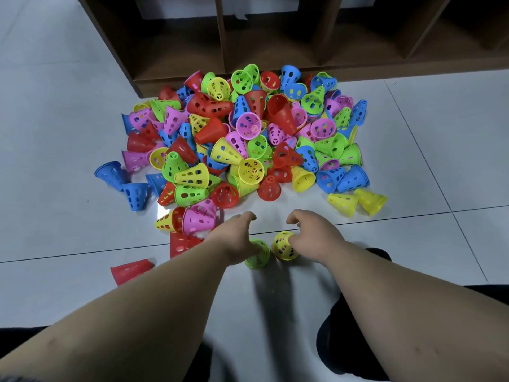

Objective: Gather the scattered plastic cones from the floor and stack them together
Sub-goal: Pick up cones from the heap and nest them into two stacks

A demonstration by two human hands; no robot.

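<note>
Gripping green cone (pixel 259 256) in left hand (pixel 237 239), yellow cone (pixel 281 245) in right hand (pixel 312 235); bare floor (pixel 271 212) before pile (pixel 248 128).

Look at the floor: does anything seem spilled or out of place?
Yes. The cones lie spilled in a mixed-colour heap on the floor before the wooden shelf, tipped every way. A red cone lies apart, near left. The left hand grips a green cone, the right hand a yellow cone.

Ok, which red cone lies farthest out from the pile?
The red cone on its side, alone on the floor left of the left forearm; other red ones lie in or beside the pile.
</note>
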